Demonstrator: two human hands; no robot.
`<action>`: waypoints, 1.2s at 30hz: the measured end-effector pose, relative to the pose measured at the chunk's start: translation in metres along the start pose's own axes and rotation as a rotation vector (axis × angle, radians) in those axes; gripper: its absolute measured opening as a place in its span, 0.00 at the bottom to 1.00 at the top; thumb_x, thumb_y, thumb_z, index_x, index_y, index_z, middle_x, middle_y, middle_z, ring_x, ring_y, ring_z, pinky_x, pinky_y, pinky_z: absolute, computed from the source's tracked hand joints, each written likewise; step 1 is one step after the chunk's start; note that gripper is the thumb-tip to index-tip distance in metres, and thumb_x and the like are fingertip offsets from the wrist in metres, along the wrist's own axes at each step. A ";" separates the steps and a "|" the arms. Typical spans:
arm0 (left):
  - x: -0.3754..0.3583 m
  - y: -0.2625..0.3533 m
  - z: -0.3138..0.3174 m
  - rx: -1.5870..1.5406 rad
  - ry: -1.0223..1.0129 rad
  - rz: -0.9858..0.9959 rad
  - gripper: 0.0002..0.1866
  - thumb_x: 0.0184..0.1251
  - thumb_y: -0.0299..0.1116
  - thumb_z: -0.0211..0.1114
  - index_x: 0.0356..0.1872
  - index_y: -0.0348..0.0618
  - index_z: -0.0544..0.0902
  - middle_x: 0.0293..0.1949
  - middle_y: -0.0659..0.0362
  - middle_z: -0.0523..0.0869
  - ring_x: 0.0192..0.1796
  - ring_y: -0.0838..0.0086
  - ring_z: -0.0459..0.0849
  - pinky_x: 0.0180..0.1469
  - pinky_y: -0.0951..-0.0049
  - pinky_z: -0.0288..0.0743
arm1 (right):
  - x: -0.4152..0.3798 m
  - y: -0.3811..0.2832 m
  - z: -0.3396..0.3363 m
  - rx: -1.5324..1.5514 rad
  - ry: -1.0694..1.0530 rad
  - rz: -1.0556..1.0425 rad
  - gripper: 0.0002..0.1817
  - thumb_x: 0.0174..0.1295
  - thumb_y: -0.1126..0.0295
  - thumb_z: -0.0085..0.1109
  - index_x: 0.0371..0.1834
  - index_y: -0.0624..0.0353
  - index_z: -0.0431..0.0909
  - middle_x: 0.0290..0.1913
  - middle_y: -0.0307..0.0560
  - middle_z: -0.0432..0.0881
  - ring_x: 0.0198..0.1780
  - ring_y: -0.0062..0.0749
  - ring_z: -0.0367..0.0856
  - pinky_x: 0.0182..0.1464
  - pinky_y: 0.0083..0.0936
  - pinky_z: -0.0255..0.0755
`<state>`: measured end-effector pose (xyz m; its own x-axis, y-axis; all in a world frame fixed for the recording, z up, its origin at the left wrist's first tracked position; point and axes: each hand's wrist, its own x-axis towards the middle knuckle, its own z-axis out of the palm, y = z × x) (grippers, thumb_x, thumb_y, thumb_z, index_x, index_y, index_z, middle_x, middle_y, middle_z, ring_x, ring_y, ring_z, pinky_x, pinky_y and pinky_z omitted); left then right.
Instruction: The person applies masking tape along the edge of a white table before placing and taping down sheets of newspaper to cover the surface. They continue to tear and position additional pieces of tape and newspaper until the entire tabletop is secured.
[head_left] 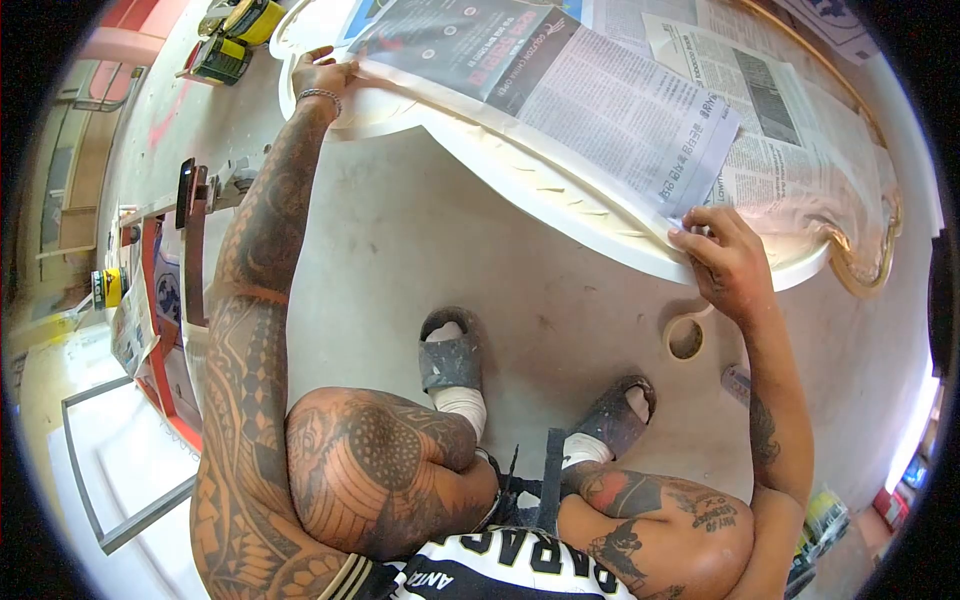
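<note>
A newspaper sheet [600,110] with a strip of masking tape [520,140] along its near edge lies over a white panel with a scalloped rim [590,228]. At the sheet's left corner, my left hand [322,78] pinches the edge between thumb and fingers, with the index finger stretched out. The fingers of my right hand [728,258] are closed on the taped edge at the sheet's lower right corner. Between the two hands the edge runs taut, just inside the rim. Another newspaper sheet [810,150] covers the panel farther right.
A roll of masking tape [671,338] lies on the grey floor [560,320] beside my right forearm. Paint cans [222,58] stand at the upper left. A phone [186,193] is mounted left of my left arm. My slippered feet [450,360] are below the panel.
</note>
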<state>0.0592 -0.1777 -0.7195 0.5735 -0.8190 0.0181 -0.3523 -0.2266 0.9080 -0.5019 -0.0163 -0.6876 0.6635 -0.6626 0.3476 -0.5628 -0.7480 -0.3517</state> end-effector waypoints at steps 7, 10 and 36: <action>0.008 -0.008 -0.002 0.013 -0.005 0.019 0.33 0.58 0.17 0.77 0.64 0.34 0.73 0.57 0.46 0.80 0.49 0.61 0.88 0.50 0.66 0.92 | 0.000 0.000 -0.001 -0.002 -0.006 0.006 0.17 0.51 0.81 0.68 0.43 0.51 0.86 0.44 0.44 0.83 0.44 0.42 0.83 0.43 0.35 0.80; 0.007 -0.005 -0.001 0.004 -0.005 0.013 0.33 0.57 0.17 0.77 0.64 0.34 0.73 0.57 0.45 0.79 0.48 0.60 0.88 0.48 0.66 0.92 | 0.000 0.000 -0.001 0.009 -0.003 0.008 0.17 0.50 0.81 0.69 0.43 0.51 0.86 0.44 0.44 0.83 0.44 0.42 0.83 0.43 0.34 0.80; 0.028 -0.020 -0.007 -0.053 -0.043 -0.024 0.33 0.56 0.15 0.77 0.63 0.33 0.72 0.60 0.44 0.78 0.51 0.60 0.88 0.49 0.67 0.91 | -0.009 0.007 0.004 -0.079 -0.003 -0.012 0.12 0.55 0.77 0.66 0.42 0.51 0.88 0.46 0.44 0.84 0.48 0.42 0.83 0.46 0.35 0.82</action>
<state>0.0878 -0.1921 -0.7343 0.5486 -0.8358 -0.0205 -0.2990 -0.2191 0.9288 -0.5096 -0.0157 -0.6967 0.6714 -0.6539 0.3487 -0.5921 -0.7563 -0.2780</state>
